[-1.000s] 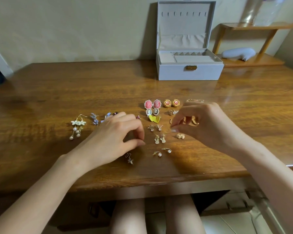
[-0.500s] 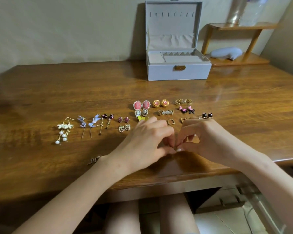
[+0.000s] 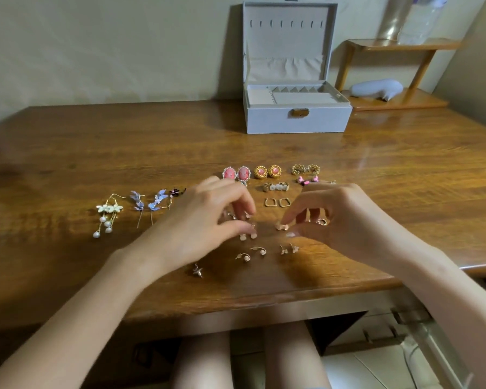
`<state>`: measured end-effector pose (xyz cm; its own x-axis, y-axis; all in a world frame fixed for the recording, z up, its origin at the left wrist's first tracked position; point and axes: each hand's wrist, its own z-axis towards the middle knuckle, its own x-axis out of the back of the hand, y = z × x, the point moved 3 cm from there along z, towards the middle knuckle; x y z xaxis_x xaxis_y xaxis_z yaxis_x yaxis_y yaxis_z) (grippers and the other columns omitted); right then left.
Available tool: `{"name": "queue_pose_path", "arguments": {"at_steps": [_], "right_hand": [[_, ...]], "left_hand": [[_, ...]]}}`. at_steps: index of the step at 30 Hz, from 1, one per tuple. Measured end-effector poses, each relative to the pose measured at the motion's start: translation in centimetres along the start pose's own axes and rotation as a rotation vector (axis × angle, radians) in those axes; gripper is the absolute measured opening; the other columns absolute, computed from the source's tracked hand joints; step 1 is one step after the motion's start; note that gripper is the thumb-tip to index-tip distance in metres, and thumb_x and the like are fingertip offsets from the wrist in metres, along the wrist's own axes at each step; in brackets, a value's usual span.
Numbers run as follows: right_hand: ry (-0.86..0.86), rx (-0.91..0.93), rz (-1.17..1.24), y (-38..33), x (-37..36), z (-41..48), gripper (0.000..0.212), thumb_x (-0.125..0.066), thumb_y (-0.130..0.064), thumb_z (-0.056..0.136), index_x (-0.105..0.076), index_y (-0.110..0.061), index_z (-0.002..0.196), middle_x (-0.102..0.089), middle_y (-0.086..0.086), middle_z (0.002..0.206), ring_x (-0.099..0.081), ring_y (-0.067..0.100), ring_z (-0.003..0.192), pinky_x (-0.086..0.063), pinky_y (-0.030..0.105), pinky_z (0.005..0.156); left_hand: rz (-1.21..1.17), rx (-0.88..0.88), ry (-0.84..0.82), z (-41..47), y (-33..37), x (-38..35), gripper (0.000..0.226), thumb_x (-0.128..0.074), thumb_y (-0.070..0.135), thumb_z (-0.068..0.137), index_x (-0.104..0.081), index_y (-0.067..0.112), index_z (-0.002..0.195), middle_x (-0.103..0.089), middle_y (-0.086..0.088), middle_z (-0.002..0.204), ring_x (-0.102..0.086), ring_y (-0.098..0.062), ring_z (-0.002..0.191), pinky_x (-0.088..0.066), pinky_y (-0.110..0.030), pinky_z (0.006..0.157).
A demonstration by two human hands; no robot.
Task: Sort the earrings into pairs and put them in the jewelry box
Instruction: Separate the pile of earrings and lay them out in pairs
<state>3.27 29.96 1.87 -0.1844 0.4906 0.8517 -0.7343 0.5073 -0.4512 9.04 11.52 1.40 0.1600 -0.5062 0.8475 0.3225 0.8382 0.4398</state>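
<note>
Many earrings lie in pairs on the wooden table [image 3: 68,153]. My left hand [image 3: 205,223] hovers with curved fingers over small gold studs [image 3: 248,236] and holds nothing I can see. The index tip of my right hand [image 3: 340,220] touches a small gold earring [image 3: 280,226], with the thumb just below it. Near the front lie a pearl hook pair [image 3: 250,253], a small gold pair [image 3: 289,249] and a lone silver star earring [image 3: 197,270]. The grey jewelry box [image 3: 298,119] stands open at the back.
Behind my hands lie pink oval earrings [image 3: 236,173], round gold ones [image 3: 267,171], filigree ones [image 3: 305,169] and square hoops [image 3: 277,203]. At the left lie pearl flower drops [image 3: 107,217] and blue butterfly drops [image 3: 149,204]. A wooden shelf [image 3: 390,99] stands at the back right.
My hands were pinched together near the table's front edge half a second ago. They have since separated and moved slightly away from me, uncovering several small pairs.
</note>
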Motion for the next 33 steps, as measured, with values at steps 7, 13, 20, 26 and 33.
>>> {"name": "queue_pose_path", "arguments": {"at_steps": [7, 13, 20, 26, 33], "right_hand": [[-0.057, 0.128, 0.04, -4.0, -2.1, 1.9, 0.009, -0.073, -0.027, 0.079, -0.073, -0.023, 0.087, -0.059, -0.015, 0.08, -0.049, -0.003, 0.069, -0.044, 0.017, 0.065], [-0.188, 0.249, 0.013, -7.0, -5.2, 3.0, 0.011, -0.072, -0.025, 0.079, -0.071, -0.021, 0.09, -0.058, -0.008, 0.084, -0.049, 0.006, 0.072, -0.044, 0.021, 0.065], [-0.264, 0.28, -0.06, -8.1, -6.6, 3.4, 0.02, -0.072, -0.038, 0.077, -0.069, -0.024, 0.09, -0.052, -0.012, 0.086, -0.049, 0.01, 0.079, -0.031, 0.015, 0.058], [-0.224, 0.285, -0.118, -8.2, -7.2, 3.7, 0.02, -0.074, -0.036, 0.075, -0.068, -0.021, 0.086, -0.062, -0.006, 0.088, -0.055, 0.018, 0.085, -0.029, 0.024, 0.065], [-0.216, 0.269, -0.064, -8.1, -6.2, 4.0, 0.012, -0.071, -0.026, 0.08, -0.068, -0.019, 0.089, -0.066, -0.004, 0.088, -0.057, 0.011, 0.081, -0.046, 0.027, 0.07]], "left_hand": [[0.022, 0.125, -0.017, -3.0, -2.7, 3.8, 0.018, -0.057, 0.049, 0.068, -0.057, 0.037, 0.082, -0.054, 0.023, 0.085, -0.05, 0.0, 0.091, -0.041, -0.012, 0.07], [0.064, 0.183, -0.109, -5.7, -4.4, 4.7, 0.015, -0.057, 0.048, 0.068, -0.059, 0.037, 0.079, -0.055, 0.02, 0.085, -0.047, 0.004, 0.093, -0.036, -0.01, 0.068], [0.064, 0.198, -0.14, -7.4, -5.9, 4.5, 0.032, -0.055, 0.069, 0.067, -0.058, 0.042, 0.083, -0.052, 0.026, 0.099, -0.049, -0.001, 0.097, -0.04, -0.016, 0.076], [0.136, 0.145, -0.109, -7.4, -6.1, 3.4, 0.031, -0.051, 0.067, 0.063, -0.055, 0.039, 0.076, -0.053, 0.02, 0.087, -0.048, -0.002, 0.09, -0.043, -0.02, 0.072], [0.137, 0.1, -0.081, -7.3, -5.8, 3.0, 0.023, -0.05, 0.062, 0.069, -0.05, 0.04, 0.072, -0.05, 0.022, 0.078, -0.045, 0.0, 0.085, -0.037, -0.017, 0.068]]}}
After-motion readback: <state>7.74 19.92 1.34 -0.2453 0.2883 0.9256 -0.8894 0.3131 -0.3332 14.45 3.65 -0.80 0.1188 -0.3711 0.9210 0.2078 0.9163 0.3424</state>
